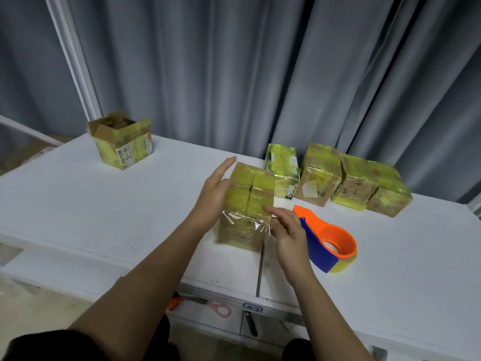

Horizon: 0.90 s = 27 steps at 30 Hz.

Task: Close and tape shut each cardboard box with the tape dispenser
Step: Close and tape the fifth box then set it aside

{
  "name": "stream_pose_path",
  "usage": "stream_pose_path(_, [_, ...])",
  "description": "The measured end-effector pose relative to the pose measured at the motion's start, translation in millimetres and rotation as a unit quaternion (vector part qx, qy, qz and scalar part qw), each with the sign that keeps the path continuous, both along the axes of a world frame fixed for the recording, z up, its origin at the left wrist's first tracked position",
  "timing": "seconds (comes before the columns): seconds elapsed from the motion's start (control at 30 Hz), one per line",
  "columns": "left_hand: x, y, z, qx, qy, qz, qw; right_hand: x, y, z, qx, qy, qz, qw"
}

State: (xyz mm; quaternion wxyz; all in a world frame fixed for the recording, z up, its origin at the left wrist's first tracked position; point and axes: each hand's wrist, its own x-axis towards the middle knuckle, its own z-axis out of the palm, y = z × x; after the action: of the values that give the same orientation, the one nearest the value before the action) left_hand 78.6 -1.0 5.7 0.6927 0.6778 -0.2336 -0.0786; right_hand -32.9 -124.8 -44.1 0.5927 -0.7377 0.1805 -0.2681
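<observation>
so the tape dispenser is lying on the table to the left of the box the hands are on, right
Not quite: the head view shows the tape dispenser lying on the table to the right of the box, beside the right hand. The left hand rests against the box.

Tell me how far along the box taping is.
Done: four taped boxes stand in a row at the back right. In hand: the left hand steadies the middle box while the right hand smooths tape; the tape dispenser lies beside it. Left: the open box, back left.
</observation>
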Motion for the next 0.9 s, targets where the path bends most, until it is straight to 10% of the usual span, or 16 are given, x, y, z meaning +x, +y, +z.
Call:
stream_pose_path(0.13, [10.9, 27.9, -22.2, 0.066, 0.029, 0.113, 0.991, 4.5, 0.4, -1.1, -0.012, -0.006, -0.002, 1.000])
stream_pose_path(0.37, [-5.1, 47.0, -35.1, 0.098, 0.111, 0.013, 0.989, 8.2, 8.6, -3.5, 0.012, -0.017, -0.004, 1.000])
stream_pose_path(0.9, [23.7, 59.1, -49.9, 0.199, -0.151, 0.010, 0.968, 4.6, -11.1, -5.8, -0.171, -0.036, 0.047, 0.983])
